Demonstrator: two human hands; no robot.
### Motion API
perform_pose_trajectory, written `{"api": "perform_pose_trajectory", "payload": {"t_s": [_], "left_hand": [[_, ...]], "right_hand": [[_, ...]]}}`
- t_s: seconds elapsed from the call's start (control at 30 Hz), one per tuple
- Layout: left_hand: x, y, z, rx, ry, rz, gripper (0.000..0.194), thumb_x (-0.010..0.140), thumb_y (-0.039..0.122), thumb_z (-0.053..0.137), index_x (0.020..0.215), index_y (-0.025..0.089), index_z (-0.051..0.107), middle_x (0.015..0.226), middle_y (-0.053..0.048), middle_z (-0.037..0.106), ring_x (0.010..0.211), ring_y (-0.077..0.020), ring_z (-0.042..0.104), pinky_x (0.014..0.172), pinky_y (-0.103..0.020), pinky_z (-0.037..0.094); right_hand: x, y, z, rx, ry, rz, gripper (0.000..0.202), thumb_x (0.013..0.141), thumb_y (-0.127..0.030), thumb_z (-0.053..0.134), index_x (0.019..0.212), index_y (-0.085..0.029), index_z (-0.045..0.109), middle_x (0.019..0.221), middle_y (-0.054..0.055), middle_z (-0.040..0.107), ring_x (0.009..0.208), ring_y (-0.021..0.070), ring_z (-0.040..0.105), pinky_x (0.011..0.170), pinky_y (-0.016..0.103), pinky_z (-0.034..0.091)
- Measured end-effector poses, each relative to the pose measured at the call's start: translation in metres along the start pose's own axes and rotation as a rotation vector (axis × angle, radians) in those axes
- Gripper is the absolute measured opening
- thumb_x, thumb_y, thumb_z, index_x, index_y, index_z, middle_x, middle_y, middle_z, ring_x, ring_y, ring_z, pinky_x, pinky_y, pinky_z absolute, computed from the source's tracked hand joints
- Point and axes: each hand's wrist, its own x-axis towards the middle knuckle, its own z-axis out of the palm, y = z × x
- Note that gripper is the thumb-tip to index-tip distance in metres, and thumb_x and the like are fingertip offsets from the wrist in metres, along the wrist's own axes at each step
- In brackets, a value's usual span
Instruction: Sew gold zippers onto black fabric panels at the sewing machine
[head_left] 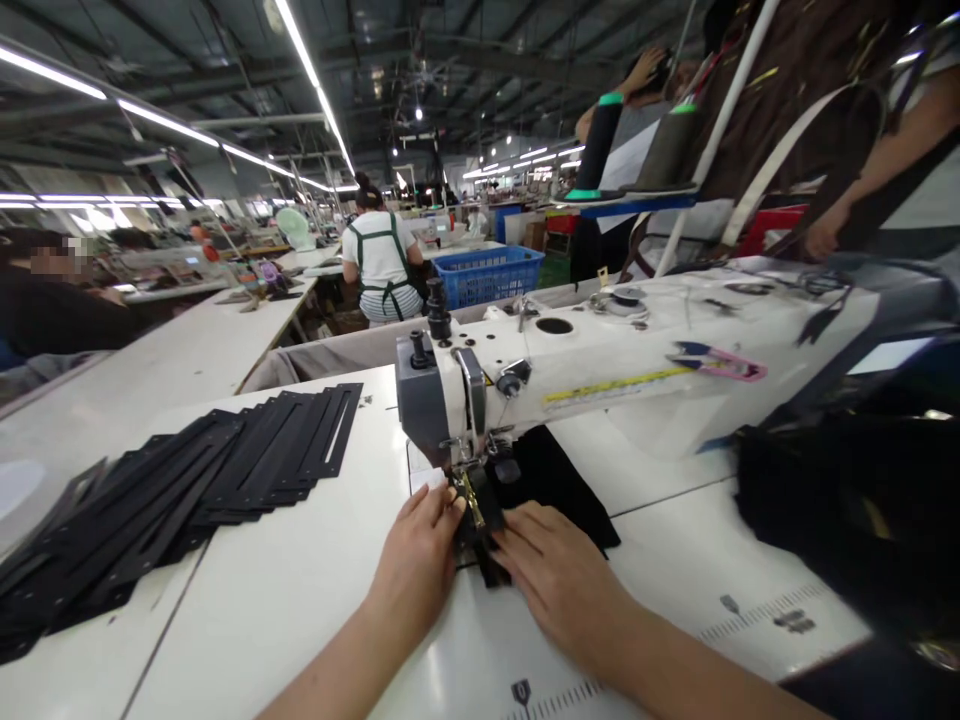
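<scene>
Head view: black fabric piece (566,490) with gold zipper (471,500) lies under the sewing machine (600,350) head, zipper by the presser foot, fabric spreading to the right on the white table (300,590). Left hand (420,540): fingers bent at the left edge of the work, thumb side by the zipper; can't tell if it pinches or only presses. Right hand (559,570): fingers fairly straight and together, tips on the work right of the zipper; thumb hidden, grip can't be told. White scrap (427,480) just beside left fingertips.

Room: bare tabletop left of the left hand, out to the fanned pile of black slotted strips (262,460); bare tabletop also between the forearms and right of the fabric, up to the dark bundle (832,520) at far right. Printed ruler scale (570,697) near the front. Machine arm closes off the space above and behind the right hand; pink-handled snips (720,362) and yellow tape (615,386) on its face. Behind the table: gray cloth (337,350), then blue basket (489,275) and a person in a white top (381,250), well apart from both hands.
</scene>
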Motion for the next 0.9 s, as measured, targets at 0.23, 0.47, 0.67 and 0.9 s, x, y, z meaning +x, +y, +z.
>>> {"api": "perform_pose_trajectory", "payload": {"t_s": [0.23,0.47,0.67,0.9], "left_hand": [[-0.002,0.012,-0.004,-0.016,0.055,-0.13,0.03,0.079,0.006,0.046,0.105,0.016,0.057,0.106,-0.01,0.06,0.104,-0.0232,0.054,0.095,-0.051,0.038],[-0.005,0.015,0.0,-0.038,0.056,-0.048,0.024,0.08,0.007,0.051,0.102,0.013,0.058,0.09,-0.008,0.059,0.086,-0.0212,0.055,0.078,-0.038,0.049],[0.0,0.017,-0.004,-0.013,-0.08,-0.07,0.022,0.082,0.008,0.051,0.102,0.013,0.06,0.093,-0.009,0.056,0.086,-0.0228,0.052,0.074,-0.039,0.049],[0.004,0.018,-0.005,0.013,-0.122,-0.032,0.019,0.084,0.009,0.046,0.097,0.012,0.061,0.091,-0.01,0.055,0.082,-0.0227,0.049,0.072,-0.038,0.048]], "right_hand": [[0.041,0.03,0.003,0.176,-0.226,0.098,0.007,0.079,-0.014,0.056,0.084,-0.014,0.06,0.088,0.008,0.062,0.081,0.0191,0.059,0.07,0.028,0.046],[0.051,0.044,0.015,0.17,-0.182,0.135,0.012,0.076,-0.006,0.052,0.077,-0.013,0.061,0.081,0.007,0.065,0.076,0.0169,0.06,0.066,0.023,0.044],[0.05,0.042,0.02,0.136,-0.183,0.232,0.007,0.071,-0.01,0.057,0.072,-0.015,0.062,0.073,0.003,0.065,0.068,0.0155,0.059,0.06,0.021,0.041],[0.058,0.048,0.038,-0.004,-0.181,0.533,0.018,0.081,-0.019,0.047,0.081,-0.014,0.065,0.083,0.011,0.067,0.081,0.0246,0.062,0.066,0.029,0.042]]}}
